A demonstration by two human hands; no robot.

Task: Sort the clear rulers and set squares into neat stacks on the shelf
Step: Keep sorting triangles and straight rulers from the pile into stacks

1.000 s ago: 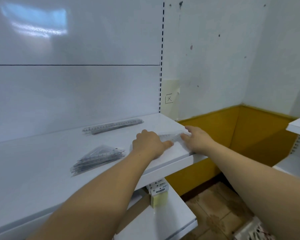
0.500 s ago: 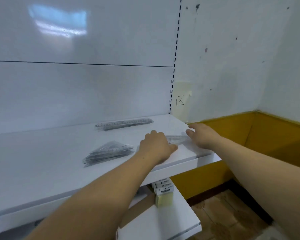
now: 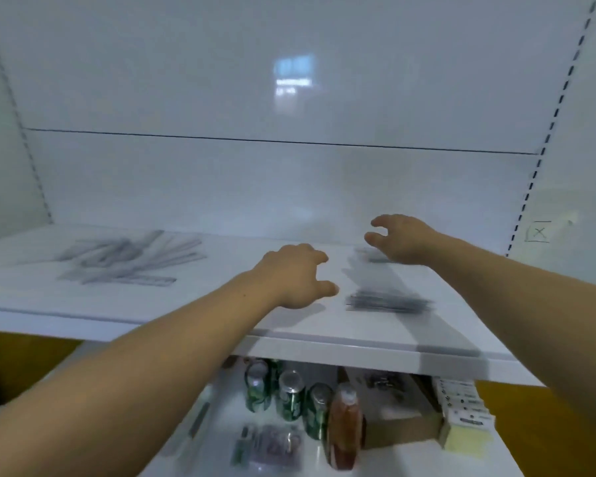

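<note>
A loose pile of clear rulers (image 3: 124, 261) lies at the left of the white shelf (image 3: 289, 325). A blurred stack of clear set squares (image 3: 387, 301) sits right of centre, and a stack of rulers (image 3: 372, 255) lies behind it under my right hand. My left hand (image 3: 298, 275) hovers over the shelf middle, fingers loosely curled, holding nothing. My right hand (image 3: 405, 237) is raised above the back stack with fingers spread and curved, empty.
On the lower shelf stand several green cans (image 3: 289, 397), an orange-brown bottle (image 3: 344, 428), a cardboard box (image 3: 403, 425) and a pack of sticky notes (image 3: 465, 425). A white back panel rises behind the shelf, with a slotted upright (image 3: 544, 146) at the right.
The view swung left, showing the whole shelf and the pile at its left. Both hands have let go of the rulers at the right end and now hover over the middle, empty.
</note>
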